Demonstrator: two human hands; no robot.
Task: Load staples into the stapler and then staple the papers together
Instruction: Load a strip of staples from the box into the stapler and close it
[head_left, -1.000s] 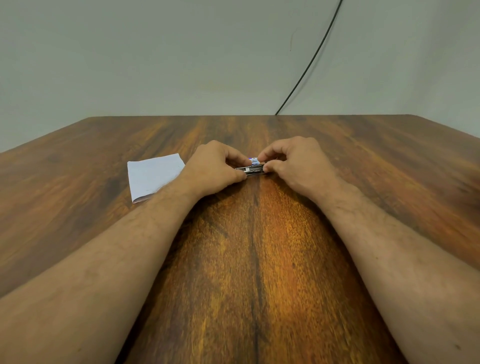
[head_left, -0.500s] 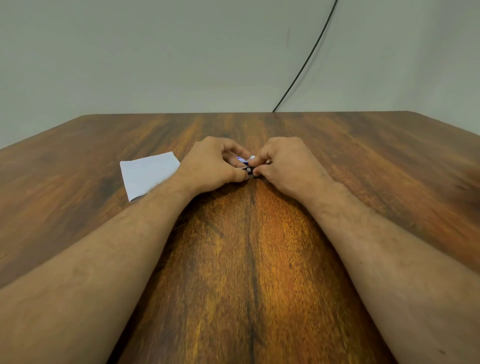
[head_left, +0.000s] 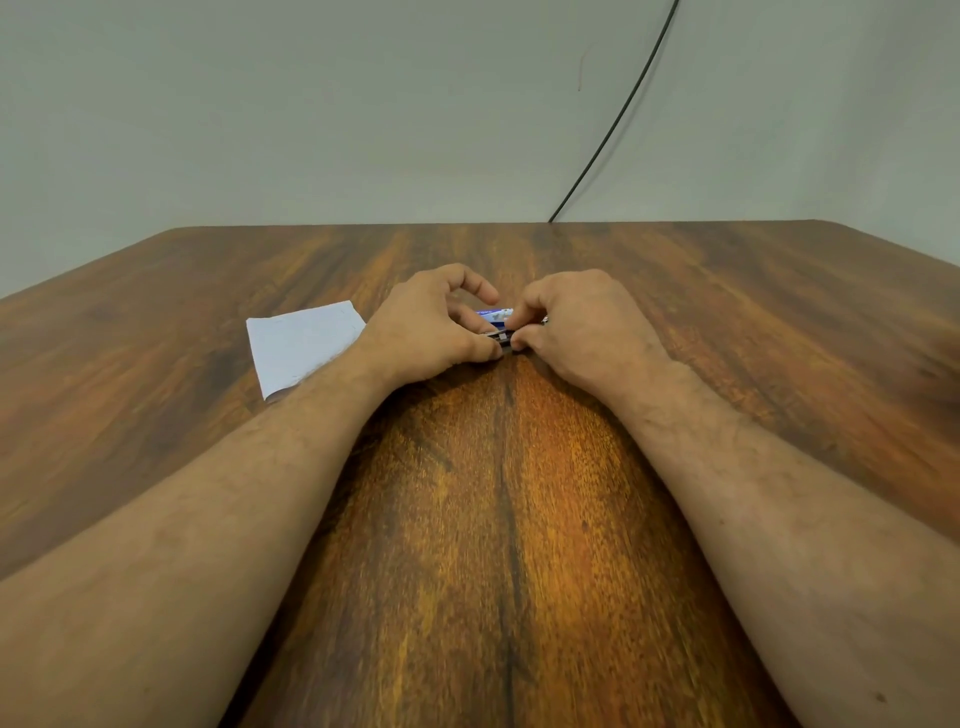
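A small dark stapler (head_left: 500, 336) lies on the wooden table (head_left: 498, 519), mostly hidden between my two hands. My left hand (head_left: 431, 332) grips its left end with curled fingers and thumb. My right hand (head_left: 576, 325) pinches its right end, thumb tip against the metal part. Just behind the stapler a small blue and white staple box (head_left: 493, 314) shows between my fingers. The folded white papers (head_left: 301, 345) lie flat on the table to the left of my left wrist.
A black cable (head_left: 618, 117) runs down the pale wall to the table's far edge. The table stretches wide to both sides, with its back corners in view.
My hands have closed in on the stapler until thumbs nearly meet, hiding more of it. The view shifted slightly.
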